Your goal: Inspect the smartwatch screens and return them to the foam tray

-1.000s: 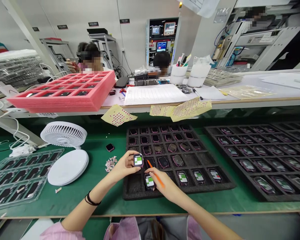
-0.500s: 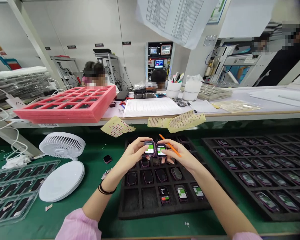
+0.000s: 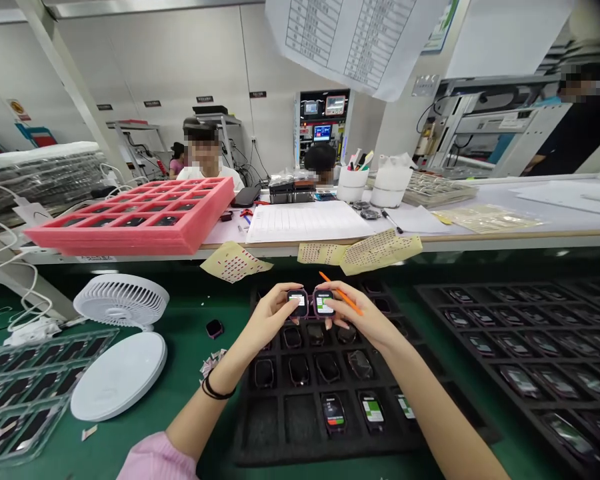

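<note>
My left hand is closed on a dark watch, its thumb on the lit screen, which is mostly black with a white band. Side by side with it, a second watch showing white and green is held in my right hand. An orange stick is tucked between the fingers of my right hand. Below both hands lies a black foam tray with several watches in its compartments; the front row holds watches with lit screens, one of them black with red and green.
A second black tray of watches lies right. A white fan, a loose watch and a clear tray are left. Pink foam trays, papers and pen cups stand on the shelf. Other people are beyond.
The left watch's screen has gone from white and green to mostly black with a white band. The view has shifted slightly. A person behind the pink trays now has the head raised.
</note>
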Tool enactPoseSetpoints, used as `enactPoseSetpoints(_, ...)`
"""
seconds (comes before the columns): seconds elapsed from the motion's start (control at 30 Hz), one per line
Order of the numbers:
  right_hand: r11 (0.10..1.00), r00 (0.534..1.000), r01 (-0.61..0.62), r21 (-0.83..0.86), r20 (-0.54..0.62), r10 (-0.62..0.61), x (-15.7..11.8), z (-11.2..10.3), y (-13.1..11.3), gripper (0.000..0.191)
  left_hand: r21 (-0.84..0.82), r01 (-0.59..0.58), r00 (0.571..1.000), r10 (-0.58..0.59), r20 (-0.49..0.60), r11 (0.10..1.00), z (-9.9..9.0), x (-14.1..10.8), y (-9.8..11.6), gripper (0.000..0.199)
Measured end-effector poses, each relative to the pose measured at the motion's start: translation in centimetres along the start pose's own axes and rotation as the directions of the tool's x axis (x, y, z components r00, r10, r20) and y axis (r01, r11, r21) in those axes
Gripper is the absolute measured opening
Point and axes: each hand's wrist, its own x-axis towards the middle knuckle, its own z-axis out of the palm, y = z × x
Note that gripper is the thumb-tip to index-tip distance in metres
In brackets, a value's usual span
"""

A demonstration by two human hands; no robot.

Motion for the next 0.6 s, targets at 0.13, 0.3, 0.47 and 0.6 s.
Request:
enactPoseSetpoints(0.13,1.0,0.999,-0.001,0.015,-0.049,0.002,0.1,0.0,0.2,0.03,0.017,0.01,1.0,-0.01,-0.005,1.0,0.2,-0.2,0.1,0.043)
enactPoseSetpoints(0.3,1.0,0.999,-0.008,0.012,0.035,0.008,-0.2,0.1,-0.1,0.032,0.008,-0.025,1.0,0.025,-0.004,1.0,0.1,-0.1,-0.4,0.043)
enactPoseSetpoints(0.47,0.999,0.998,-0.018,-0.044,0.06,0.021,-0.6,0.4,-0.9,0.032,0.03,-0.041,0.999,0.042,-0.004,0.999,0.1,0.1,-0.7,0.041)
enactPoseSetpoints(0.6,0.998,0.997,-0.011,-0.066,0.072,0.016,-0.7,0.3,-1.0,0.033,0.024,-0.004,1.0,0.004,-0.003,1.0,0.1,0.0,-0.3,0.042)
